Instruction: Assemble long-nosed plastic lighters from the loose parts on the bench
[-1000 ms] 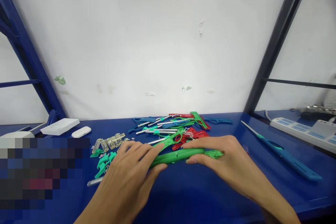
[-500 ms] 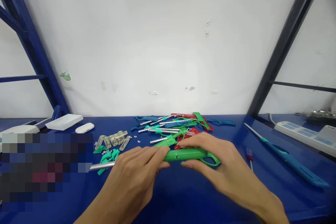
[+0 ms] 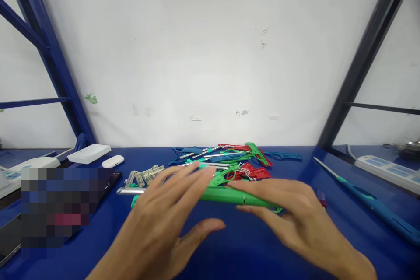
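A green long-reach lighter (image 3: 223, 194) with a metal tube lies level in front of me, tube pointing left. My right hand (image 3: 295, 210) pinches its handle end between thumb and fingers. Over the middle of the lighter, my left hand (image 3: 170, 218) has its fingers stretched out and its thumb apart below; whether the fingertips touch it I cannot tell. Behind both hands spreads a pile of green, red and blue lighter shells (image 3: 259, 173) and metal tubes. Several clear fuel tanks (image 3: 140, 178) show beyond my left hand, which partly covers them.
A blue lighter (image 3: 370, 203) rests on the blue table (image 3: 229, 245) at the right, near a screwdriver (image 3: 322, 198) and a power strip (image 3: 390, 170). At the left are a white box (image 3: 89, 153), a small white case (image 3: 113, 161) and a pixelated dark device (image 3: 111, 179).
My left hand has loosened from the lighter, its fingers straightening and its thumb moving away below. My right hand has shifted slightly right with the lighter still in it. The view has shifted a little.
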### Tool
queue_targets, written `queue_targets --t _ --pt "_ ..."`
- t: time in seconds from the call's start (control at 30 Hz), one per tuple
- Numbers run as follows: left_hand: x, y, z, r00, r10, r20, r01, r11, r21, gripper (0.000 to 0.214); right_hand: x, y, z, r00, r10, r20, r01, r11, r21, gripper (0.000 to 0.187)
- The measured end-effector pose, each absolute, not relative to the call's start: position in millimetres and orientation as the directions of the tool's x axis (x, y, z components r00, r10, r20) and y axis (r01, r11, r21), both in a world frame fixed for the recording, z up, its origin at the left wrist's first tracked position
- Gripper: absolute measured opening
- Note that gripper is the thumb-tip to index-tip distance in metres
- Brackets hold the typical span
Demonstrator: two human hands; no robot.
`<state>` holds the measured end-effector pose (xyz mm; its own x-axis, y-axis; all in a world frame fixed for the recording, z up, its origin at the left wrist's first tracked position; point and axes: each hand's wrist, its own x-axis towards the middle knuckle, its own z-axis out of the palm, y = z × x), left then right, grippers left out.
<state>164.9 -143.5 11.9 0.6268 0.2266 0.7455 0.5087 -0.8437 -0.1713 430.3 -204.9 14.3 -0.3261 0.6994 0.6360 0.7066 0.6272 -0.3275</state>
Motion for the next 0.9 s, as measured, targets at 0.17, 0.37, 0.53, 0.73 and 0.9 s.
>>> queue_targets --t 0.17,0.37,0.53,0.73,0.9 --pt "136 -134 22 0.579 0.298 0.759 0.619 -0.767 -0.171 0.042 452 -208 17 -0.204 0.735 0.647 0.756 0.538 -0.373 0.031" --pt "136 -123 20 0.566 0.273 0.778 0.536 -0.839 -0.095 0.02 457 -208 20 -0.193 0.75 0.633 0.78 0.509 -0.365 0.031" --pt "139 -127 13 0.605 0.325 0.727 0.513 -0.857 -0.044 0.024 457 -208 19 -0.218 0.751 0.623 0.769 0.525 -0.364 0.034" --pt "143 -134 11 0.597 0.35 0.722 0.512 -0.859 -0.007 0.021 455 -210 19 -0.223 0.749 0.624 0.789 0.515 -0.337 0.029" --pt "150 -135 7 0.6 0.34 0.724 0.486 -0.874 0.008 0.02 455 -212 18 -0.213 0.79 0.575 0.8 0.479 -0.362 0.026"
